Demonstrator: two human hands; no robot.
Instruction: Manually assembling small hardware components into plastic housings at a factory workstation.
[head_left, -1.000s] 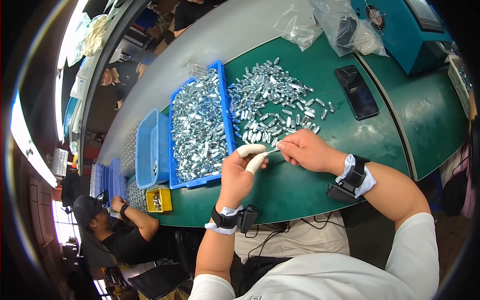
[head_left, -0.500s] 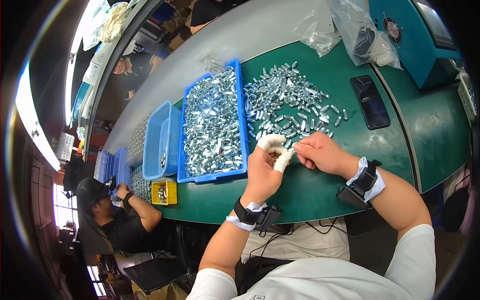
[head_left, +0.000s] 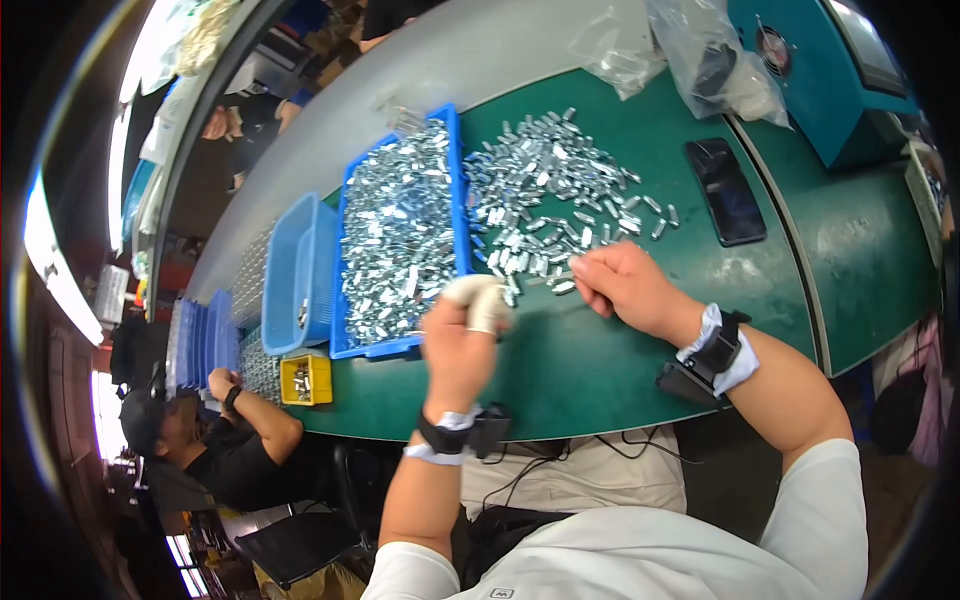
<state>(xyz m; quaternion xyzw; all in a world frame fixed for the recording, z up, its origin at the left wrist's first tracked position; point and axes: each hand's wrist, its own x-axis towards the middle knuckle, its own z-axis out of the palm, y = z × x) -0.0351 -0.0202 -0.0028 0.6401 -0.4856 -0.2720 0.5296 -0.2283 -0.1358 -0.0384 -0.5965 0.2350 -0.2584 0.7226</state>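
Observation:
My left hand (head_left: 462,335), with white finger cots on its thumb and fingers, is at the near right corner of a blue tray (head_left: 464,235) heaped with small shiny metal parts (head_left: 400,230). Its fingers are curled together and a little blurred; what they hold, if anything, is hidden. My right hand (head_left: 632,292) is bare and pinched at the near edge of a loose pile of the same metal parts (head_left: 545,165). Thumb and forefinger meet there, and anything between them is too small to name. The two hands are apart.
Left of the tray stand a light blue basket (head_left: 290,275) and a small yellow bin (head_left: 318,372) with metal pieces. A black phone (head_left: 727,195) lies right of the pile, near a table seam. Plastic bags and a teal machine (head_left: 810,80) are behind. A co-worker (head_left: 190,440) sits at the left.
My hands were together in front of the pile. The left hand has moved away leftward to the tray's corner, while the right hand stays near the pile. The whole view has shifted slightly.

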